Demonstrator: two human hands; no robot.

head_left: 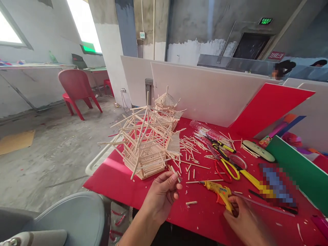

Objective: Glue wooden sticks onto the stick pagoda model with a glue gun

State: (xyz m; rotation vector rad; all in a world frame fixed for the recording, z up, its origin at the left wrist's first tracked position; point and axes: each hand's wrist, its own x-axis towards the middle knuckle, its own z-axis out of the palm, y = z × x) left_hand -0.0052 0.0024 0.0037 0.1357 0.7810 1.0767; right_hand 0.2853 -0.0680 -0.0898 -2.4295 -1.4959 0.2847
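My left hand [162, 191] is closed, its thumb and fingers pinching a short wooden stick [175, 174] just in front of the stick pavilion model. My right hand [242, 215] has its fingers around the handle of a yellow hot glue gun [217, 190], which lies on the red tabletop with its nozzle toward the left. An open-framed pavilion model [145, 150] made of wooden sticks stands beyond my left hand, its roof only bare ribs. Behind it rises a second model with a roofed tower [167, 101]. Cut stick pieces [191, 203] lie between my hands.
Loose sticks [189, 145], pliers [222, 145], yellow-handled scissors [232, 169] and a yellow utility knife [252, 179] lie on the red table [174, 218]. White boards [200, 95] stand along its back. A grey stool [74, 218] is at lower left; a person sits beyond the boards.
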